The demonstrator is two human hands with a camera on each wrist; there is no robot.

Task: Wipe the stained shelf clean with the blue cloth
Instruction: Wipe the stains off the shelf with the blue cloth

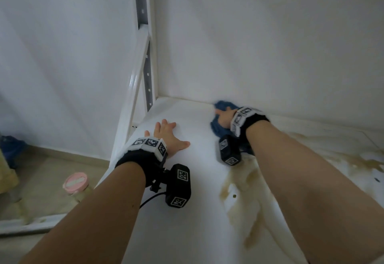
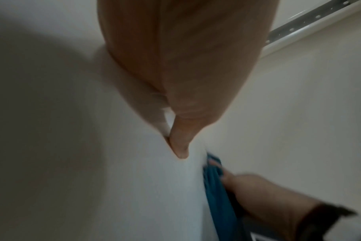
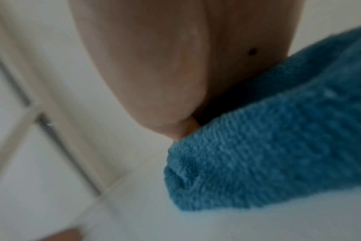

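Observation:
The white shelf (image 1: pixel 187 232) carries brownish stains (image 1: pixel 249 182) under and to the right of my right forearm. The blue cloth (image 1: pixel 217 128) lies bunched near the back wall, left of the stains. My right hand (image 1: pixel 225 116) sits on top of it and grips the bunched cloth; the fingertips are hidden in the folds. In the right wrist view the cloth (image 3: pixel 268 154) bulges out under the palm (image 3: pixel 155 65). My left hand (image 1: pixel 166 135) lies flat on the shelf's unstained left part, fingers spread, holding nothing. The left wrist view shows its thumb (image 2: pixel 179 146) on the shelf and the cloth (image 2: pixel 216 187) beyond.
A perforated metal upright (image 1: pixel 143 35) and a slanted brace (image 1: pixel 135 80) frame the shelf's left end. The white back wall (image 1: pixel 270 45) stands right behind the cloth. On the floor to the left are a jar with a pink lid (image 1: pixel 75 182) and something blue (image 1: pixel 10 145).

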